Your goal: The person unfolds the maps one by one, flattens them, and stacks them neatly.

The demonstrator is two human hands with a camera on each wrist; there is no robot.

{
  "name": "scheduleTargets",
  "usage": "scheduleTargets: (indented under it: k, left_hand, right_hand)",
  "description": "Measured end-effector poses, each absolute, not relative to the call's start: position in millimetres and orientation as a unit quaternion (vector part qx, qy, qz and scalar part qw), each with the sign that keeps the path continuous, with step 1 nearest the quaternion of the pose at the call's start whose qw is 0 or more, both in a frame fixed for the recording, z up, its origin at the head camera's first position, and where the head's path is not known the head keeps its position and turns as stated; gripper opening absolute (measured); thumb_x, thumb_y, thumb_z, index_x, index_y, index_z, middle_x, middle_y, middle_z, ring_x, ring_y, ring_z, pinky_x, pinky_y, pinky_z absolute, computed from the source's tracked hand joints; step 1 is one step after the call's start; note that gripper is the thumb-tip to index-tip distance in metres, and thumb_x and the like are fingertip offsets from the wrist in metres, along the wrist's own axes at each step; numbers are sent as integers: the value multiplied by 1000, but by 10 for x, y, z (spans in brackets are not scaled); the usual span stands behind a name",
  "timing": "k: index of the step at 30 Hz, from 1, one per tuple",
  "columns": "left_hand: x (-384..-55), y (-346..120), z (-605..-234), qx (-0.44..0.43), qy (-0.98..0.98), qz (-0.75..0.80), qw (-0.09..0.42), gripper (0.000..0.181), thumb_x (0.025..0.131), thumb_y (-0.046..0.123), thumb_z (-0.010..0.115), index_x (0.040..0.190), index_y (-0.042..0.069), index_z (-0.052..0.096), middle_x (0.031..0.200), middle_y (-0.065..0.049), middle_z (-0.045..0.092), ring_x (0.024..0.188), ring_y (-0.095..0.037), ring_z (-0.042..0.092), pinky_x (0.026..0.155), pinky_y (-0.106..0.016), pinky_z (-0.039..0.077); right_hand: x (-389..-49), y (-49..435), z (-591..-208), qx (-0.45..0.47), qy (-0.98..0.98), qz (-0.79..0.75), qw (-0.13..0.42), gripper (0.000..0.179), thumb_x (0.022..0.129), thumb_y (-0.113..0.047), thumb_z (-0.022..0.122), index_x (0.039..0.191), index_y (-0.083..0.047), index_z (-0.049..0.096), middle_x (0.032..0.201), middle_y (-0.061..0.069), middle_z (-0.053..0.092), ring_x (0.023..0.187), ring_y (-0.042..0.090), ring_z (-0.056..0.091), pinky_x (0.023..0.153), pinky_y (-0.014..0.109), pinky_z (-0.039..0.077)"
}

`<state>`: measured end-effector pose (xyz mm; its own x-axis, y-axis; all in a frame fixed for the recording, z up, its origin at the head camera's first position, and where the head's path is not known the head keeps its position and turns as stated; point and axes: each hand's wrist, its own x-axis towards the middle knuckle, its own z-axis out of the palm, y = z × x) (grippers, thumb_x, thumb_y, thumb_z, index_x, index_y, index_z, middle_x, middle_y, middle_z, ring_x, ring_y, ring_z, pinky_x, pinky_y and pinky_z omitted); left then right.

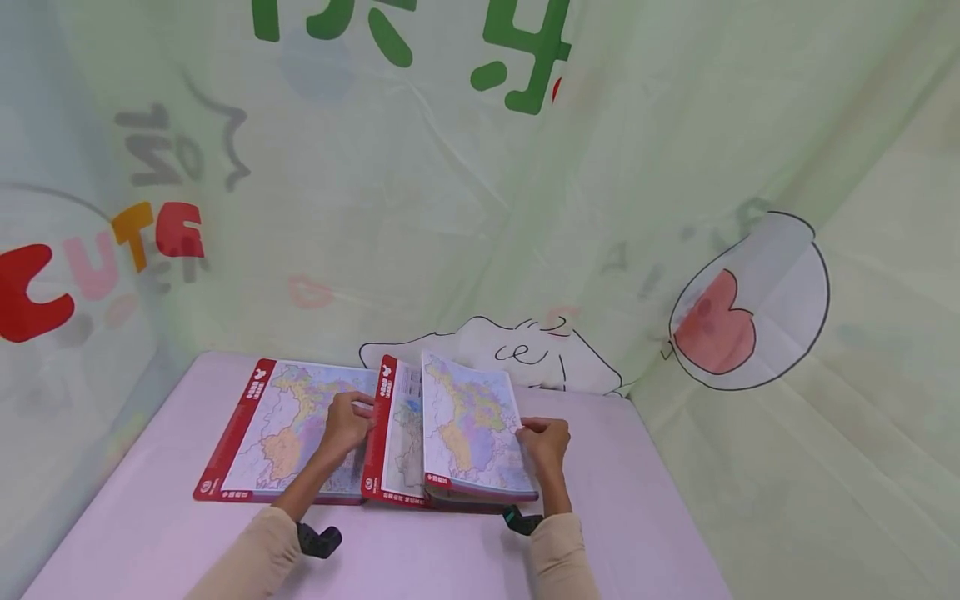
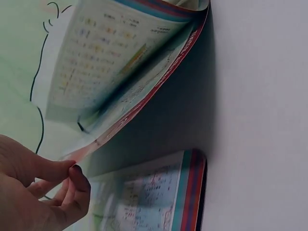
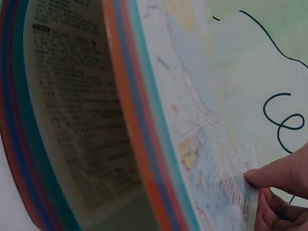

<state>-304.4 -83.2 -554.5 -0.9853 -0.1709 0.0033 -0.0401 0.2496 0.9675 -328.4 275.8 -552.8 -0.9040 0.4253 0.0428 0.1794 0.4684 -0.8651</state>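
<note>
Between my left fingers (image 2: 79, 190) and my right fingers (image 3: 274, 174) stands the partly unfolded map booklet (image 1: 407, 458). With the left fingers drawn narrow I pinch the border of its red-edged leaf (image 1: 377, 450); with the right ones, also narrow, I pinch the outer edge of the map-covered leaf (image 1: 472, 425). Both holds take only a rim, so I judge a slip the likeliest trouble: should either pinch slacken, that leaf could flop down or slide loose. Pulling unevenly could crease the leaves, since they bend apart, or tear them where they meet. Beneath my left fingers, partly covered by the red-edged leaf, a flat map (image 1: 258, 462) lies on the bench (image 1: 615, 475); a low drag could shove it askew. Nearer me than my right fingers, a black wrist mount (image 1: 521, 522) sits beside the booklet's lower edge and might snag it if I twist.
</note>
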Motion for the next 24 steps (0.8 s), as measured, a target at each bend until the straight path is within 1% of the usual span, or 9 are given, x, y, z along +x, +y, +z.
scheduleTargets:
  k: [3, 8, 11, 13, 15, 17, 20, 24]
  left_hand:
    - [-3056, -920, -5543, 73, -797, -597, 57, 31, 88, -11, 67, 118, -8, 74, 96, -26, 78, 80, -26, 76, 61, -32, 61]
    - [-3048, -1064, -5527, 80, -810, -577, 72, 32, 86, -8, 67, 117, -8, 73, 97, -26, 78, 82, -30, 76, 60, -33, 59]
    - [-3058, -1162, -5568, 78, -820, -560, 89, 32, 84, -4, 65, 115, -6, 74, 93, -24, 78, 78, -30, 76, 59, -34, 57]
    - [-3035, -1214, -5546, 81, -826, -551, 93, 32, 85, -2, 63, 116, -6, 74, 94, -24, 78, 79, -32, 76, 59, -33, 55]
    - [-3009, -1263, -5516, 83, -831, -542, 94, 33, 86, -1, 63, 117, -6, 73, 96, -27, 78, 81, -35, 77, 59, -33, 55]
    - [-2961, -1306, -5441, 90, -833, -540, 84, 34, 88, -2, 62, 120, -8, 72, 102, -30, 78, 87, -39, 78, 61, -33, 55]
    - [-2940, -1403, -5421, 97, -835, -536, 75, 36, 90, -1, 62, 125, -8, 69, 110, -33, 77, 93, -44, 78, 63, -35, 59]
    - [-2906, -1547, -5401, 103, -838, -531, 72, 39, 93, 1, 63, 130, -8, 67, 117, -36, 74, 99, -48, 77, 65, -38, 63]
  right_hand:
    - [-3294, 2776, -5492, -189, -846, 483, 124, 16, 94, -3, 77, 108, 0, 84, 110, 22, 79, 96, 33, 70, 84, 35, 55]
    - [-3301, 2799, -5440, -201, -842, 483, 135, 17, 94, -1, 77, 110, 1, 83, 111, 24, 79, 99, 35, 70, 91, 43, 58]
    - [-3304, 2812, -5438, -207, -842, 479, 139, 18, 95, -1, 75, 111, 2, 83, 112, 24, 79, 101, 36, 70, 94, 45, 57]
    - [-3303, 2823, -5435, -209, -841, 478, 140, 18, 95, -2, 75, 111, 2, 83, 113, 24, 79, 102, 36, 70, 95, 46, 57]
    - [-3305, 2835, -5423, -210, -842, 474, 146, 18, 94, -1, 75, 110, 2, 83, 111, 25, 79, 99, 36, 70, 90, 42, 57]
    - [-3301, 2844, -5395, -211, -843, 471, 152, 19, 93, 0, 75, 109, 3, 84, 109, 25, 79, 96, 35, 70, 86, 39, 56]
    - [-3296, 2856, -5350, -218, -845, 463, 157, 19, 93, 0, 76, 110, 2, 84, 108, 24, 80, 93, 32, 69, 79, 32, 52]
    - [-3248, 2871, -5265, -223, -843, 462, 163, 21, 93, 0, 75, 112, 5, 83, 109, 26, 79, 91, 33, 68, 76, 29, 50]
